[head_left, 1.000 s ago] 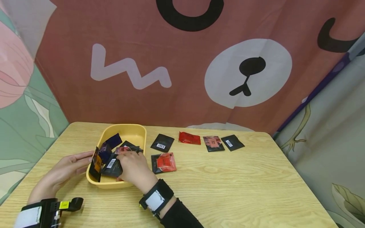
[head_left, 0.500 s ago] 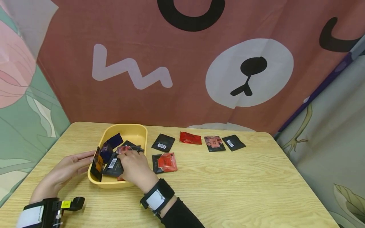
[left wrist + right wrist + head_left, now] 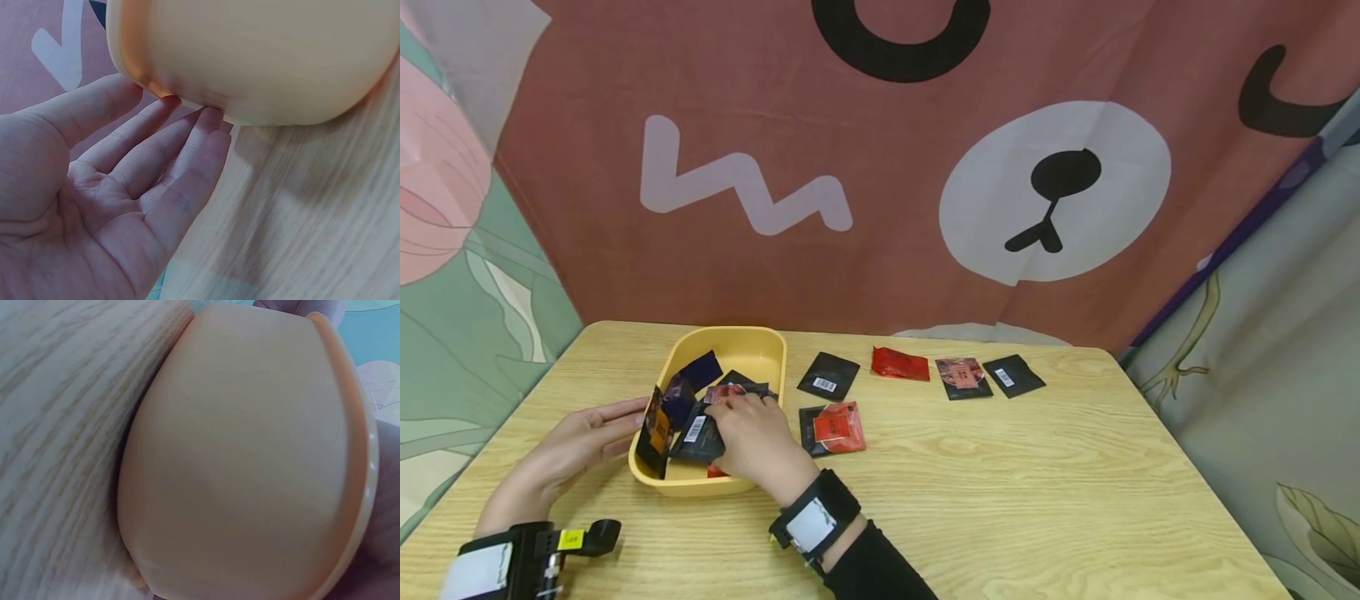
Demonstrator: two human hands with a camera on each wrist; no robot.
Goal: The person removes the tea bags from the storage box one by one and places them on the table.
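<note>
Resting among the packets in the yellow bin [image 3: 688, 490], the right hand [image 3: 756, 437] is hiding its own fingertips; whether it is grasping a packet cannot be told. The left hand [image 3: 583, 437] is remaining unclenched and gripping nothing, its extended fingers touching the bin's outer left side near the rim. The bin is sitting on the left part of the wooden table [image 3: 1000, 500]. Its smooth wall is suggesting moulded plastic, probably stiff and light; the rim is likely offering the firmest hold.

Inside, a red packet [image 3: 717, 471] is showing only a small part below the right hand. Next, a black barcoded packet [image 3: 694, 442] is lying tilted, an orange-marked packet [image 3: 657, 433] is standing against the left wall, and a dark purple packet [image 3: 702, 371] is leaning farther back. The packets are probably weighing little, flexing easily and sliding on their slick faces; flat edges and free corners are likely providing the best pinch points.

Beyond the bin's right wall, a pink-and-black packet [image 3: 835, 427] is lying flat. Farther back, a glossy red packet [image 3: 900, 364] is presenting its near edge for lifting. A printed curtain [image 3: 880, 283] is hanging behind.
</note>
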